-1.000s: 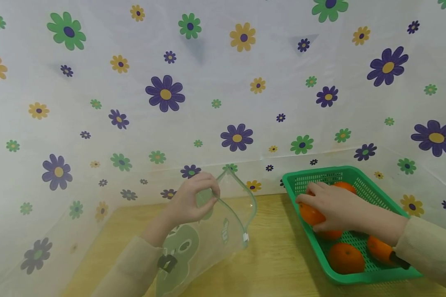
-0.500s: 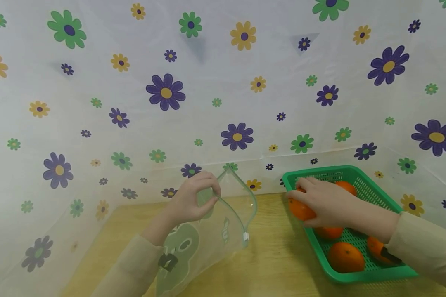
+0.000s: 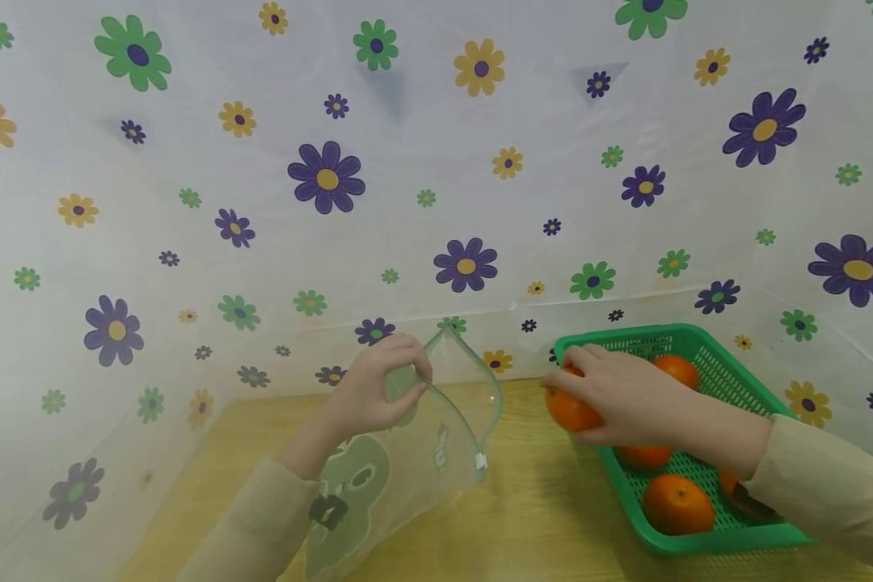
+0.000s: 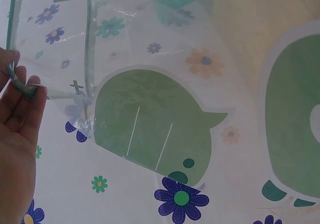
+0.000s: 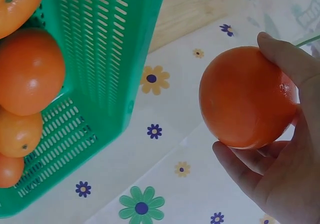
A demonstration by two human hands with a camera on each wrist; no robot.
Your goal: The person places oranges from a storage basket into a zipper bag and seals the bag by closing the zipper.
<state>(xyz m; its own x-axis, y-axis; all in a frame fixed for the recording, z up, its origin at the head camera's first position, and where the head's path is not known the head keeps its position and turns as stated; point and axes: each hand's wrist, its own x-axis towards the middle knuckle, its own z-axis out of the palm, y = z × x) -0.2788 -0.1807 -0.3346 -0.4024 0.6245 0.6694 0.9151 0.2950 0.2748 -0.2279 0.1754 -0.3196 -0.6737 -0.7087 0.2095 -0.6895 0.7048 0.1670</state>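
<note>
My left hand (image 3: 378, 388) pinches the rim of a clear zip bag (image 3: 422, 485) printed with green cartoon shapes. The bag's mouth gapes toward the right, and a white slider (image 3: 480, 461) sits at the lower end of its green seal. In the left wrist view, thumb and fingertips grip the green seal strip. My right hand (image 3: 629, 396) holds an orange (image 5: 245, 99) between thumb and fingers, just past the left rim of a green basket (image 3: 727, 537). Several more oranges (image 3: 676, 505) lie in the basket; the forearm hides part of them.
A pale wooden tabletop (image 3: 524, 517) lies under the bag and basket. Behind and at both sides hangs a white sheet (image 3: 407, 242) printed with purple, green and yellow flowers. Bare wood lies between bag and basket.
My right hand has carried the orange leftward from inside the basket to beyond its left rim. The left hand and the bag have stayed in place.
</note>
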